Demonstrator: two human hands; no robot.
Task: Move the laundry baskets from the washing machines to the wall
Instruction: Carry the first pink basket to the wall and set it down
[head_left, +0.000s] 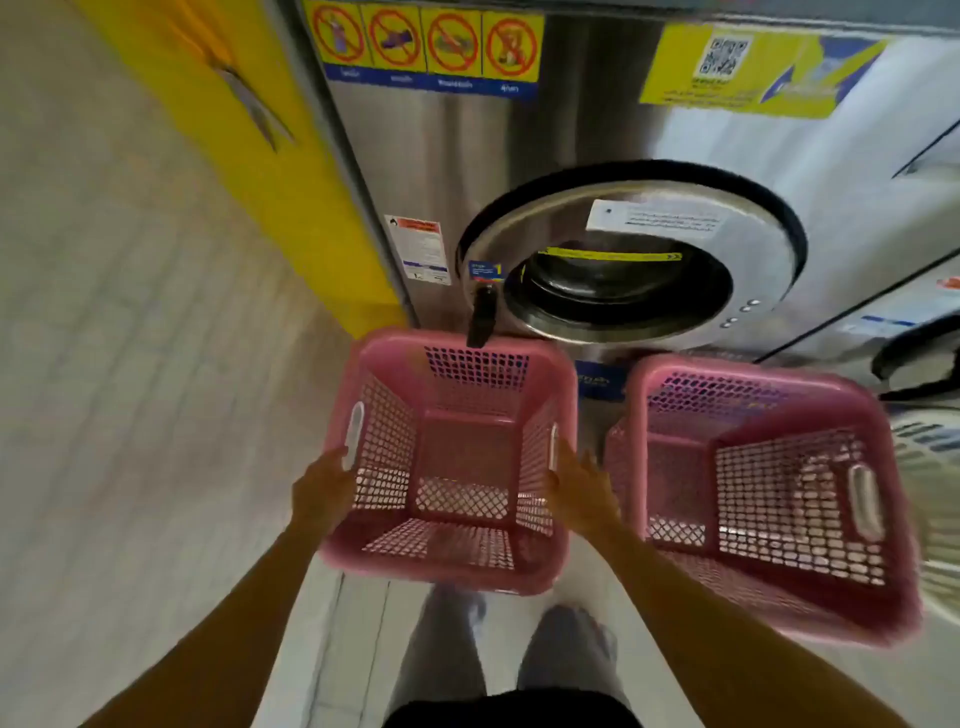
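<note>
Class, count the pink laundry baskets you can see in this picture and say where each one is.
2. One pink basket sits between the left hand and right hand; the other basket stands to its right. More may lie out of view.

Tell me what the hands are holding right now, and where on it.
Both hands grip the left pink basket by its side rims: left hand beside the white handle, right hand opposite.

Whole frame motion-blurred. Sticker text on washing machine (597, 156) unreadable; its top cut off by upper edge. Fingertips of left hand (322, 493) and right hand (582, 493) hidden behind sides of left pink basket (452, 566), so grip can't be judged. White basket (935, 493) at right edge mostly out of frame. 2nd machine's door (919, 358) cut off too.
</note>
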